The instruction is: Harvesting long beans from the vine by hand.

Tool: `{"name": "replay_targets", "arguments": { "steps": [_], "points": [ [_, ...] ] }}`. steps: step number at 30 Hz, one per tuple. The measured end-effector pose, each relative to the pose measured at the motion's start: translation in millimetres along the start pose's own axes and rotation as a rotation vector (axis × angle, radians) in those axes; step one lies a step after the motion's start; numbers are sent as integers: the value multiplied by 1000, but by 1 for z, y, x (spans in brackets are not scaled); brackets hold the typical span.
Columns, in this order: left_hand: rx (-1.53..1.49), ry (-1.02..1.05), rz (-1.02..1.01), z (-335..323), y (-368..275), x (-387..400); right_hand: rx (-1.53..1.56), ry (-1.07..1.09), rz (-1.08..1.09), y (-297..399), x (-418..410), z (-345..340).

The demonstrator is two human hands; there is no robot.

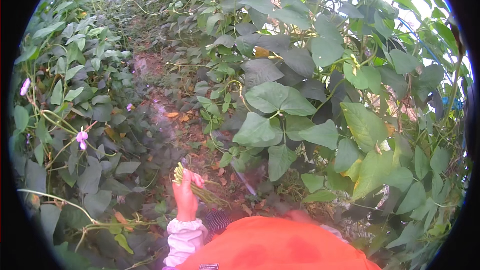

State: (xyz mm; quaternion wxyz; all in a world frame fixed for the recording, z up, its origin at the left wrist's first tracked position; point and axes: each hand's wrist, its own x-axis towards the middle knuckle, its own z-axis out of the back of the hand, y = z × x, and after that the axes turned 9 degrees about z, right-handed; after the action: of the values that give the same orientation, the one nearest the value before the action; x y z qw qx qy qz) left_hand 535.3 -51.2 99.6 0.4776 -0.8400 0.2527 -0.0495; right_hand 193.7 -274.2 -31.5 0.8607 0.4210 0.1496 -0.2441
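Observation:
My left hand, in a pale sleeve, is closed around a bunch of slender green bean pods. The pods' pale ends stick up past my thumb, and their other ends hang down to the right. My right hand shows only as a blurred patch at the far edge of my orange garment. Its fingers are hidden, so what it holds cannot be made out. Broad bean leaves spread in front of me on the right.
Climbing bean vines line the left side, with pink-purple flowers among them. A narrow dirt path with dry fallen leaves runs between the rows. Blue twine passes through the foliage at upper right. A pale bare stem reaches in from lower left.

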Motion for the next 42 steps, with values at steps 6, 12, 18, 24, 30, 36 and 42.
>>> {"name": "replay_targets", "arguments": {
  "steps": [6, 12, 18, 24, 30, 36, 42],
  "points": [
    [91, 49, -80, 35, -22, 57, -147, -16, 49, 104, 67, 44],
    [-173, 74, 86, 70, -59, 117, -49, -166, 662, 297, 133, 128],
    [-154, 105, 74, 85, -80, 167, 204, -613, 1067, 473, 127, 271],
    [-247, 174, 246, 78, -85, 184, 547, -789, 1259, 584, 177, 413],
    [-272, 87, 364, 77, -95, 174, 803, -939, 1154, 650, 217, 507],
    [-284, 7, 322, 95, -105, 169, 1020, -1067, 1007, 666, 231, 533],
    [-288, -48, 293, 112, -105, 163, 763, -1159, 965, 625, 238, 512]
  ]
}}
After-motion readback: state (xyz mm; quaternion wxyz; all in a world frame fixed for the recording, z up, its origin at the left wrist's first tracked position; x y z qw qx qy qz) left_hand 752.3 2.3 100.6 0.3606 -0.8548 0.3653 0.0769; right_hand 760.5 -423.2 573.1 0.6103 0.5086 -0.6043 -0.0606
